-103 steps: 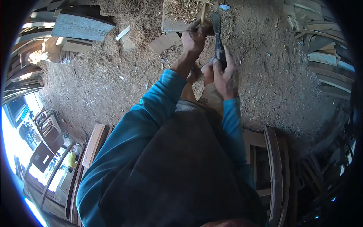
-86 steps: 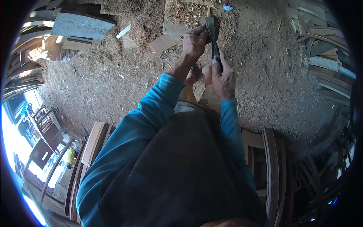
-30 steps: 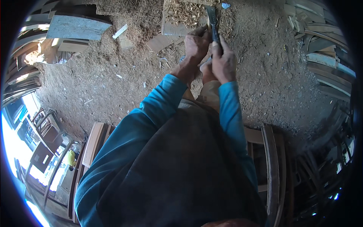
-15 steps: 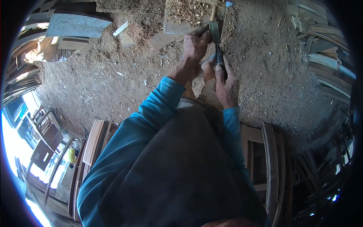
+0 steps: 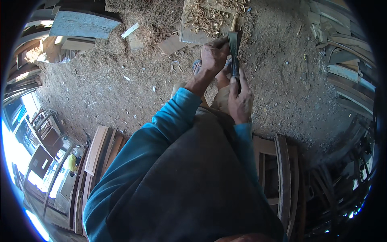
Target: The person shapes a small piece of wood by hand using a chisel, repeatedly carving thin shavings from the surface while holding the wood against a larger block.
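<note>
Both my hands are on a long dark tool [image 5: 234, 44], flat and wider at its far end and narrow toward me; its exact kind I cannot make out. My left hand [image 5: 213, 58] is closed at the tool's wide far part, fingertips partly hidden behind it. Around the narrow near end my right hand [image 5: 241, 101] is wrapped, with the thumb and a finger stretched along it. A pale wooden stick [image 5: 234, 23] sticks out beyond the far end. Past it, curly wood shavings [image 5: 207, 20] cover much of a flat board [image 5: 189, 37] on the ground.
Stacked planks [image 5: 82, 24] stand at the far left, with more wood pieces [image 5: 344, 72] at the right. Wooden frames [image 5: 284, 173] are close behind me on both sides. A loose board piece [image 5: 172, 44] lies on the dusty ground. A person in yellow [image 5: 72, 162] is at the lower left.
My hands and the tool have shifted slightly toward me and right in the picture. The view has tilted a little, showing more of the shavings and my left foot. Both grips stay.
</note>
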`<state>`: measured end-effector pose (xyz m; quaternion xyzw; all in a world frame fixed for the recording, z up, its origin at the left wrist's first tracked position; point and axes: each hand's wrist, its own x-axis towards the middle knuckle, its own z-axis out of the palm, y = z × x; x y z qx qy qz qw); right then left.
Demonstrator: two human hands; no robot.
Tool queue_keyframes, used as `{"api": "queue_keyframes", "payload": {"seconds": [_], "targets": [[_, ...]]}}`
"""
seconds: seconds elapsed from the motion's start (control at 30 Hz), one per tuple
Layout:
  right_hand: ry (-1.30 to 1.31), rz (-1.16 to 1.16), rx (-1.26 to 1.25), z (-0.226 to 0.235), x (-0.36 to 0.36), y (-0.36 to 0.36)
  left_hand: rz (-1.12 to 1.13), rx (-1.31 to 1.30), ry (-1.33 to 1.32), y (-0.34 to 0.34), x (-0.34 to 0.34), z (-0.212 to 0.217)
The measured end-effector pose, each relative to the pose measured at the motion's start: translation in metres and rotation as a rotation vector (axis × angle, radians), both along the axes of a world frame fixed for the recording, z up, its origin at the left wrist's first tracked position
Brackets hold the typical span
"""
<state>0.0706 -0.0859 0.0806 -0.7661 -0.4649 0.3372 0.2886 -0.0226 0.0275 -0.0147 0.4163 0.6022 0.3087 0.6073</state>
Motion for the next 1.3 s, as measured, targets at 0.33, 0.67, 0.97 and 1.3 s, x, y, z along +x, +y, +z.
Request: {"api": "queue_keyframes", "payload": {"seconds": [0.33,0.67,0.97,1.3], "targets": [[0.067,0.018,-0.097,-0.015,0.016,0.043,0.084,-0.066,-0.111,0.001,0.002,0.013],[0.075,0.027,-0.093,-0.005,0.018,-0.015,-0.002,-0.055,-0.228,-0.001,-0.008,0.019],[0.196,-0.017,-0.069,-0.012,0.010,-0.016,0.000,-0.051,-0.257,-0.003,-0.011,-0.001],[0.125,-0.027,0.035,-0.023,-0.001,-0.020,-0.097,-0.029,-0.229,-0.002,-0.014,-0.001]]}}
